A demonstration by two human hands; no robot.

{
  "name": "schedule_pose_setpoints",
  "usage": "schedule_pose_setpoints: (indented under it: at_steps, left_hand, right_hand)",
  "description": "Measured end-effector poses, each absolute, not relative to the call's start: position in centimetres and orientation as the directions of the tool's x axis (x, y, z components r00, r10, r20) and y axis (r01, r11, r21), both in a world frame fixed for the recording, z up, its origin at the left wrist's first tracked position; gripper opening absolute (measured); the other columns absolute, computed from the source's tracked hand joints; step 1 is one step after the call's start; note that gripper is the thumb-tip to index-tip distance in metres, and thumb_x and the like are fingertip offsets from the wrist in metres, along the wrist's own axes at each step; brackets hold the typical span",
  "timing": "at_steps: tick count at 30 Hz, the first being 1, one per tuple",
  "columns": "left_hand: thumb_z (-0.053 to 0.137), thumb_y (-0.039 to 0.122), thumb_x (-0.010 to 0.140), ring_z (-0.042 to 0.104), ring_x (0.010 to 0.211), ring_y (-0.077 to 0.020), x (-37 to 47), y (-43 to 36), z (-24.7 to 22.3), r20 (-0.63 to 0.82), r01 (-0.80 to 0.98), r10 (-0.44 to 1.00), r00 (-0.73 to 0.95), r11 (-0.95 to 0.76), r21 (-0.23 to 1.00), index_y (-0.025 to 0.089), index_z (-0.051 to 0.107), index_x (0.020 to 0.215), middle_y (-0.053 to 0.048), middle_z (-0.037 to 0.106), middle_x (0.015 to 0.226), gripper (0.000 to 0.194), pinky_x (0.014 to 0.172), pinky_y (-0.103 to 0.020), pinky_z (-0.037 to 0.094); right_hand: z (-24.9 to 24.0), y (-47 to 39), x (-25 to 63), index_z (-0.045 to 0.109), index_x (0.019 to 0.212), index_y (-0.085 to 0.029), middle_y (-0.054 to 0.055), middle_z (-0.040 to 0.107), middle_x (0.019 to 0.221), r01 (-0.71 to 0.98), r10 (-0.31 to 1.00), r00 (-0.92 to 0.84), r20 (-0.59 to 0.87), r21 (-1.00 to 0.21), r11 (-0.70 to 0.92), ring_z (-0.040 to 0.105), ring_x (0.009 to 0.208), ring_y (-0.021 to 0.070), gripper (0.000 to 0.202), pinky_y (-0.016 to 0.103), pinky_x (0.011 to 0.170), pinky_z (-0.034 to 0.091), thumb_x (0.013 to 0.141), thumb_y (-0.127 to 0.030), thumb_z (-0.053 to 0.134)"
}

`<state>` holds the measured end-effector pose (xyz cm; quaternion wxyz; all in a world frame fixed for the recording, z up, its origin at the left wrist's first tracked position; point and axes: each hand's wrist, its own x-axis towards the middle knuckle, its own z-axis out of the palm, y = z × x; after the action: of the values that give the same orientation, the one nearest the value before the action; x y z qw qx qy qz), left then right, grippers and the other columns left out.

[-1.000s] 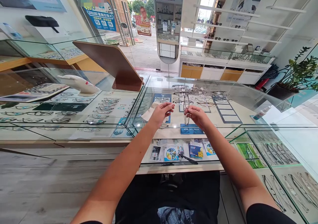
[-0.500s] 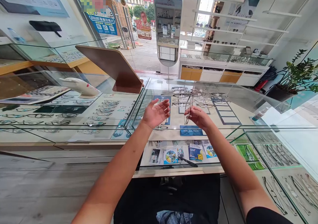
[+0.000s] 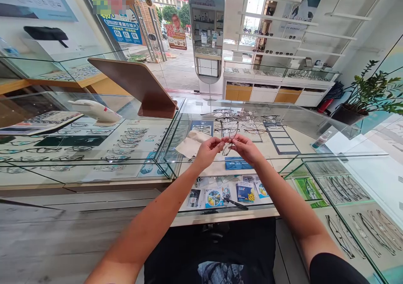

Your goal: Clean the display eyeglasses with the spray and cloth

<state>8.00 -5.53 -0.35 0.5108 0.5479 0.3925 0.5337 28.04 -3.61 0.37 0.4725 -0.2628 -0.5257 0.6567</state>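
Observation:
Both my hands meet above the glass counter (image 3: pixel 217 166), around one pair of thin-framed eyeglasses (image 3: pixel 233 129). My right hand (image 3: pixel 247 148) is closed on the frame, which stands upright with a lens facing up. My left hand (image 3: pixel 209 150) is closed too, its fingertips pinching the near side of the eyeglasses and touching the right fingertips. A pale beige cloth (image 3: pixel 189 144) shows just left of my left hand; I cannot tell whether the hand touches it. Several more eyeglasses (image 3: pixel 248 118) lie just beyond my hands.
Under the glass lie a blue card (image 3: pixel 238 163), leaflets (image 3: pixel 214 198) and a black pen-like tool (image 3: pixel 235 204). At left stand a brown tilted board (image 3: pixel 135 80) and a white hand-shaped stand (image 3: pixel 97 111). A spray bottle (image 3: pixel 321 139) is at right, before a potted plant (image 3: pixel 352 111).
My left hand, open and apart before, has come right and closed on the eyeglasses. The beige cloth now shows where that hand was. The view has shifted slightly.

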Motion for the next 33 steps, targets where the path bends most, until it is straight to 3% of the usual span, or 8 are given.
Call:
schedule_pose_setpoints:
  at_steps: [6,13,16,19,23,27,31,33]
  left_hand:
    - [0.098,0.061,0.072,0.058,0.069,-0.014,8.4,-6.2,0.3,0.064,-0.215,0.985,0.162,-0.028,0.976,0.02,0.07,0.084,0.0,0.069,0.072,0.051,0.067,-0.028,0.041]
    - [0.094,0.045,0.078,0.063,0.071,-0.0138,12.0,-5.1,2.2,-0.153,-0.374,0.928,0.339,0.282,0.884,0.02,0.068,0.089,-0.002,0.068,0.082,0.038,0.068,-0.029,0.049]
    - [0.095,0.043,0.08,0.065,0.073,-0.0153,14.9,-5.1,3.2,-0.21,-0.359,0.871,0.445,0.388,0.849,0.021,0.071,0.093,-0.005,0.073,0.089,0.035,0.067,-0.03,0.05]
    - [0.099,0.046,0.076,0.068,0.08,-0.0163,18.1,-5.1,4.1,-0.25,-0.245,0.775,0.58,0.459,0.854,0.023,0.075,0.108,-0.007,0.078,0.104,0.046,0.069,-0.03,0.05]
    - [0.099,0.047,0.076,0.068,0.08,-0.0165,23.4,-3.7,4.7,-0.191,-0.043,0.742,0.642,0.283,0.958,0.022,0.072,0.115,-0.008,0.08,0.106,0.053,0.071,-0.031,0.045]
    - [0.09,0.044,0.085,0.07,0.087,-0.0215,31.7,-0.8,4.3,0.069,0.045,0.807,0.586,-0.118,0.992,0.02,0.068,0.119,-0.01,0.079,0.104,0.046,0.076,-0.034,0.047]
    - [0.085,0.033,0.088,0.071,0.096,-0.0225,41.0,1.9,2.9,0.162,0.077,0.814,0.558,-0.245,0.967,0.016,0.064,0.13,-0.019,0.075,0.129,0.05,0.086,-0.036,0.051]
    - [0.086,0.035,0.087,0.071,0.113,-0.0281,44.9,2.9,2.1,0.178,0.096,0.812,0.556,-0.275,0.957,0.015,0.06,0.139,-0.024,0.068,0.145,0.061,0.094,-0.037,0.052]
  right_hand:
    - [2.4,-5.1,28.6,0.075,0.084,-0.026,0.007,0.086,0.122,-0.276,0.911,-0.338,0.237,-0.95,0.144,0.077,0.115,0.0251,0.045,0.039,0.097,0.059,0.075,-0.064,0.097]
    - [6.0,-6.2,32.5,0.075,0.088,-0.027,0.006,0.086,0.115,-0.227,0.912,-0.208,0.353,-0.925,0.306,0.076,0.12,0.0273,0.043,0.041,0.098,0.06,0.079,-0.064,0.094]
    - [7.5,-7.0,35.2,0.075,0.088,-0.027,0.005,0.086,0.111,-0.19,0.919,-0.147,0.366,-0.922,0.337,0.077,0.115,0.0265,0.042,0.041,0.096,0.061,0.08,-0.064,0.094]
    - [9.3,-8.3,39.0,0.074,0.088,-0.028,0.004,0.086,0.11,-0.196,0.92,-0.061,0.387,-0.909,0.369,0.077,0.114,0.0265,0.043,0.042,0.095,0.062,0.078,-0.064,0.096]
    - [11.8,-10.2,45.0,0.072,0.085,-0.029,0.003,0.086,0.112,-0.152,0.88,0.088,0.467,-0.867,0.475,0.077,0.117,0.0262,0.04,0.042,0.095,0.064,0.079,-0.059,0.098]
    - [13.0,-11.0,50.5,0.07,0.087,-0.03,0.0,0.084,0.116,-0.07,0.812,0.223,0.54,-0.822,0.566,0.078,0.111,0.0221,0.035,0.04,0.094,0.064,0.084,-0.057,0.093]
    - [13.6,-11.0,54.4,0.07,0.09,-0.03,-0.001,0.083,0.119,-0.031,0.769,0.289,0.571,-0.797,0.603,0.079,0.111,0.0196,0.03,0.038,0.094,0.063,0.09,-0.054,0.088]
    - [14.0,-11.1,55.6,0.071,0.09,-0.03,-0.002,0.083,0.119,-0.033,0.742,0.313,0.592,-0.774,0.632,0.08,0.111,0.0187,0.028,0.037,0.094,0.063,0.092,-0.053,0.087]
